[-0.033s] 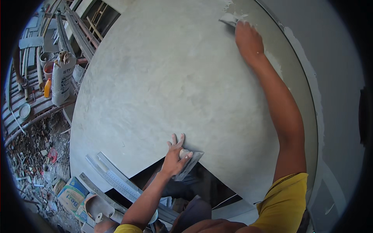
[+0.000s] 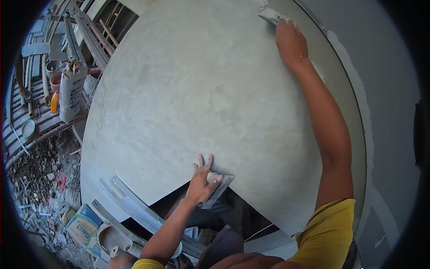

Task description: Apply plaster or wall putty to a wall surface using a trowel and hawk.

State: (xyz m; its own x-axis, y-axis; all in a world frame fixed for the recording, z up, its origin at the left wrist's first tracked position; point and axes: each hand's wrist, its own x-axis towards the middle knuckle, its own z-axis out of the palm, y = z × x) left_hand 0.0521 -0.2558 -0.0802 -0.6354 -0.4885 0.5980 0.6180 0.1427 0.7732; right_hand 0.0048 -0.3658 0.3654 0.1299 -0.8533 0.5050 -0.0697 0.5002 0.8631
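Observation:
At the far right of a grey, smoothed wall (image 2: pixel 192 94), my right hand (image 2: pixel 292 42) is closed on a plastering trowel (image 2: pixel 270 17). White paste shows around its blade, which lies against or very near the wall; the handle is hidden by the fingers. Lower down, my left hand (image 2: pixel 201 186) has its thumb and lower fingers around a second trowel (image 2: pixel 218 190), a wide flat blade with a pale handle. Two or so of that hand's fingertips stretch out against the wall, just above a dark opening (image 2: pixel 251 215).
Long metal straightedges (image 2: pixel 134 206) lean at the lower left. Beside them are a scooped container (image 2: pixel 112 240) and a blue-and-yellow sack (image 2: pixel 85 224). Rubble (image 2: pixel 49 179) covers the ground. On a slatted platform stand a white sack (image 2: pixel 71 94), an orange bottle (image 2: pixel 54 102) and buckets (image 2: pixel 54 67).
My right hand and its trowel have shifted slightly up and to the right along the wall. My left hand and its trowel have stayed in place.

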